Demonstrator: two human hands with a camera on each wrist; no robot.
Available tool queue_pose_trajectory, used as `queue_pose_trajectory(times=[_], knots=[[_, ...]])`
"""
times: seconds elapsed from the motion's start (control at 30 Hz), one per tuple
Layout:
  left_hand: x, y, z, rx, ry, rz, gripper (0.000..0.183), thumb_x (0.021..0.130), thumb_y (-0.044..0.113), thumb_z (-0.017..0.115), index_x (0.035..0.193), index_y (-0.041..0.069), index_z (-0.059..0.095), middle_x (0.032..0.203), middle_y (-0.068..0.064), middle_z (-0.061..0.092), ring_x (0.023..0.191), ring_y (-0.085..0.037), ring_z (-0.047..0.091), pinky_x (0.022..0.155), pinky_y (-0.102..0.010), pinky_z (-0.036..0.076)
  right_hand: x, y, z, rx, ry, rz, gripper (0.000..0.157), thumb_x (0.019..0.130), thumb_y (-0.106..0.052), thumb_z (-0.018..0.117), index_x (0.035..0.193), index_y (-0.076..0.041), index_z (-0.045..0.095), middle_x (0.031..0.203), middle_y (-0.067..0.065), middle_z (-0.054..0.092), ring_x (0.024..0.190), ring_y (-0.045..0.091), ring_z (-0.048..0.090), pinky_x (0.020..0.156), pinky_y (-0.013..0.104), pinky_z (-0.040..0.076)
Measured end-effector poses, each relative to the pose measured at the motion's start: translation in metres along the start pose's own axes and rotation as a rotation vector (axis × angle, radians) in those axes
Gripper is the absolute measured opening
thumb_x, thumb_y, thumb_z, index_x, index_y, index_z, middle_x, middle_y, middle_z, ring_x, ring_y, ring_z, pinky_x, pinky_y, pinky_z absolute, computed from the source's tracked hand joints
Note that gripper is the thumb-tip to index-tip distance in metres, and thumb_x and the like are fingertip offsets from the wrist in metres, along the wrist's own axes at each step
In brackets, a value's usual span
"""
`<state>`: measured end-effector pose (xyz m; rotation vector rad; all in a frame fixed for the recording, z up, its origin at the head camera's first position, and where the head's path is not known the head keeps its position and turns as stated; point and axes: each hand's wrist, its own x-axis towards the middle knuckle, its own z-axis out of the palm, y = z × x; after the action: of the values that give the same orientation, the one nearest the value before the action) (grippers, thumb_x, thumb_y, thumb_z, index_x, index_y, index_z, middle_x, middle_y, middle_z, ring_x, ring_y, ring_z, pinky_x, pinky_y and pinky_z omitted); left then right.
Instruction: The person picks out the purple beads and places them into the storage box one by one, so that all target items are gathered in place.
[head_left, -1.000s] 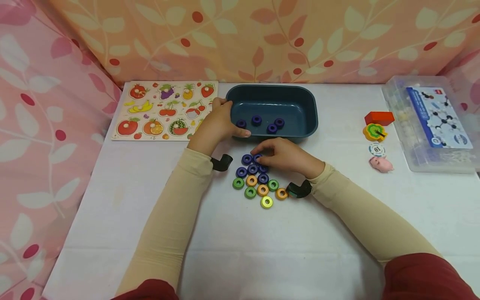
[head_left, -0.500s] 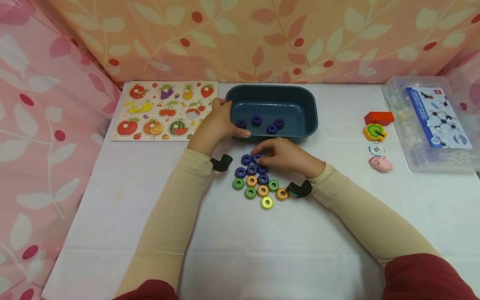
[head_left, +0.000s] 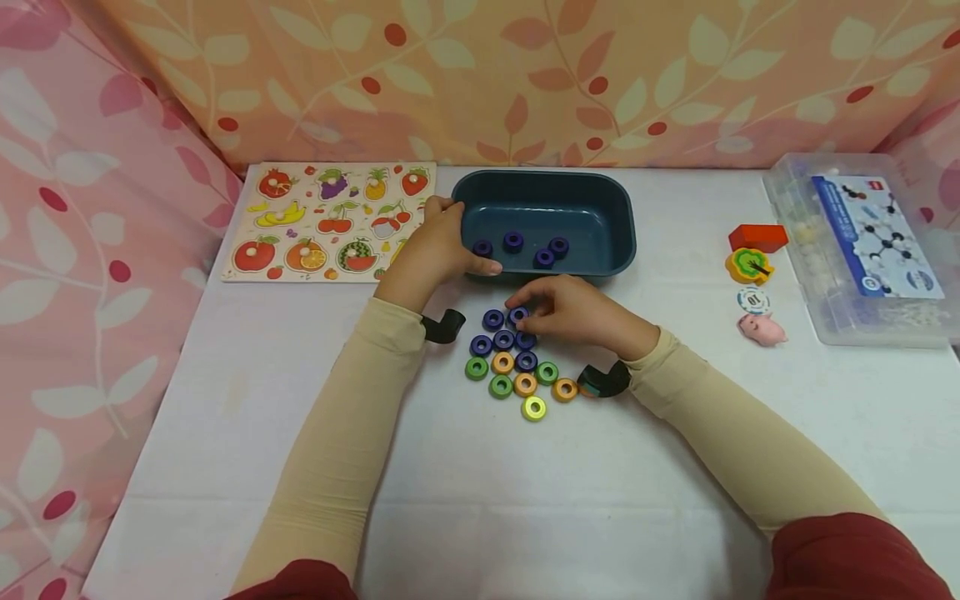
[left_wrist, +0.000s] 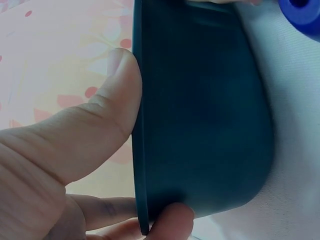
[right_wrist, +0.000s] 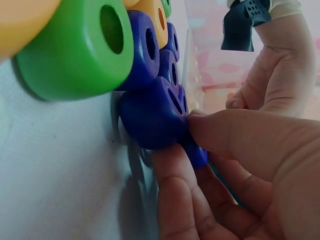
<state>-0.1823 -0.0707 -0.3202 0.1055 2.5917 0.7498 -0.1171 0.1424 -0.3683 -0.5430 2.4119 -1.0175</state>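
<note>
My left hand [head_left: 433,248] grips the left end of a dark teal plastic basin [head_left: 592,223], thumb over the rim and fingers round its outside, as the left wrist view shows. Several dark blue rings [head_left: 513,242] lie inside the basin. In front of it, a cluster of small rings sits on the white cloth: dark blue at the back, then green [head_left: 476,368], orange [head_left: 526,384] and one yellow ring [head_left: 534,408]. My right hand [head_left: 581,312] is at the back of this cluster, with thumb and fingertips pinching a dark blue ring [right_wrist: 150,117].
A fruit puzzle board [head_left: 300,242] lies left of the basin. To the right stand a red block [head_left: 759,237], a tree-shaped toy [head_left: 748,266], a round token [head_left: 753,299] and a pink pig [head_left: 762,329], beside a clear plastic case [head_left: 825,308]. Patterned curtains [head_left: 555,83] enclose the back and sides.
My right hand has shifted very slightly to the right at the back of the ring cluster. The left hand and the basin stay where they were.
</note>
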Motion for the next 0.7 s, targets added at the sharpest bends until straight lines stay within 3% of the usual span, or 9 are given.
queue_pose_trajectory(times=[0.23, 0.43, 0.57, 0.7], knots=[[0.0, 0.0, 0.0, -0.011, 0.003, -0.003, 0.112, 0.075, 0.044, 0.087, 0.16, 0.009, 0.023, 0.161, -0.012, 0.014, 0.133, -0.034, 0.044, 0.114, -0.05, 0.039, -0.009, -0.009, -0.005, -0.02, 0.009, -0.037, 0.032, 0.089, -0.018, 0.077, 0.121, -0.013, 0.071, 0.101, 0.001, 0.075, 0.085, 0.011, 0.069, 0.083, 0.034, 0.056], [0.0, 0.0, 0.0, -0.016, 0.013, 0.0, 0.112, 0.074, 0.045, 0.088, 0.159, 0.01, 0.024, 0.16, -0.011, 0.014, 0.132, -0.034, 0.044, 0.113, -0.051, 0.039, -0.016, -0.024, -0.03, -0.016, 0.052, -0.029, 0.033, 0.089, -0.023, 0.078, 0.121, -0.016, 0.072, 0.101, 0.001, 0.074, 0.081, 0.016, 0.065, 0.072, 0.032, 0.054], [0.0, 0.0, 0.0, -0.016, 0.005, -0.003, 0.113, 0.075, 0.046, 0.087, 0.16, 0.009, 0.022, 0.16, -0.011, 0.013, 0.133, -0.035, 0.043, 0.114, -0.05, 0.038, -0.001, -0.019, -0.056, -0.007, 0.172, 0.063, 0.033, 0.09, -0.029, 0.076, 0.122, -0.02, 0.072, 0.102, 0.004, 0.071, 0.078, 0.02, 0.06, 0.067, 0.031, 0.048], [0.001, 0.0, 0.0, -0.021, -0.009, -0.015, 0.115, 0.075, 0.046, 0.086, 0.161, 0.009, 0.019, 0.161, -0.011, 0.011, 0.136, -0.035, 0.041, 0.116, -0.05, 0.036, 0.024, -0.003, -0.071, -0.046, 0.241, 0.123, 0.036, 0.091, -0.033, 0.074, 0.124, -0.019, 0.071, 0.116, 0.004, 0.069, 0.085, 0.022, 0.057, 0.074, 0.032, 0.045]])
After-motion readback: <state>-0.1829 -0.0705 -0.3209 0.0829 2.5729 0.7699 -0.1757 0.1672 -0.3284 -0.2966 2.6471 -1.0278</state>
